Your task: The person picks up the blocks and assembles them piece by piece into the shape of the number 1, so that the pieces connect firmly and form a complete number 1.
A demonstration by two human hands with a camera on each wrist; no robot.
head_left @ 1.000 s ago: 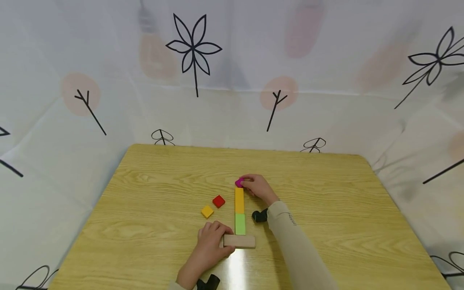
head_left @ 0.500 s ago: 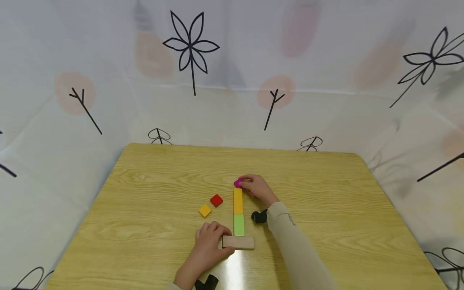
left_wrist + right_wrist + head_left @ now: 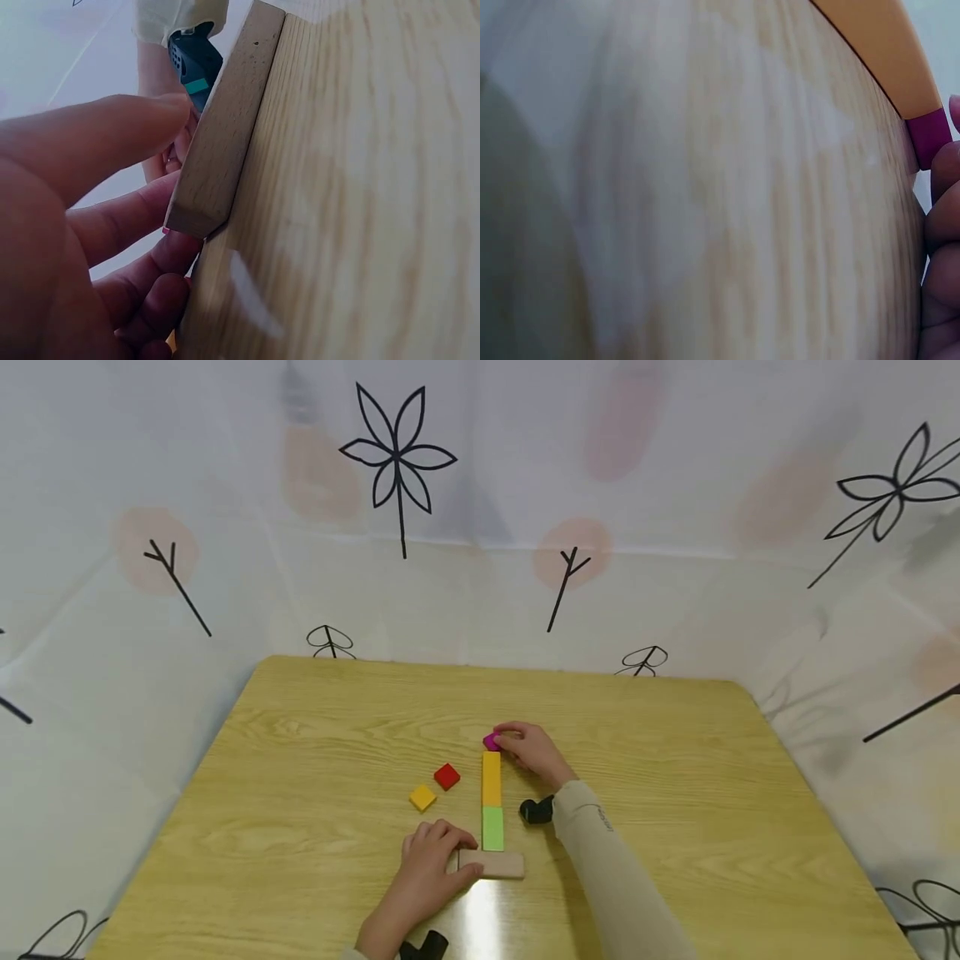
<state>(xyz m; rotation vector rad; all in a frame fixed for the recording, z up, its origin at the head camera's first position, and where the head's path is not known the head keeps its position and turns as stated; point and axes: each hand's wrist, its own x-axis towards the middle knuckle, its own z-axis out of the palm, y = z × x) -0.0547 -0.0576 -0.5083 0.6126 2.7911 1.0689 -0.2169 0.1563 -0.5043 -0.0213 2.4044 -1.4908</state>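
My right hand (image 3: pixel 531 753) pinches a small magenta block (image 3: pixel 491 741) at the far end of a line of blocks. In the right wrist view this magenta block (image 3: pixel 929 138) touches the end of an orange-yellow block (image 3: pixel 885 49). From there the line runs toward me through the yellow-orange block (image 3: pixel 491 779) and a light green block (image 3: pixel 492 828). Across the near end lies a plain wooden block (image 3: pixel 492 864). My left hand (image 3: pixel 427 877) grips its left end, thumb on the near side and fingers on the far side. The left wrist view shows this wooden block (image 3: pixel 225 127) close up.
Left of the line lie a red block (image 3: pixel 447 777) and a yellow block (image 3: pixel 423 797), both turned cornerwise. The wood-grain table (image 3: pixel 315 727) has a patterned cloth (image 3: pixel 480 602) hanging behind it. Black wrist devices (image 3: pixel 536 811) sit at both wrists.
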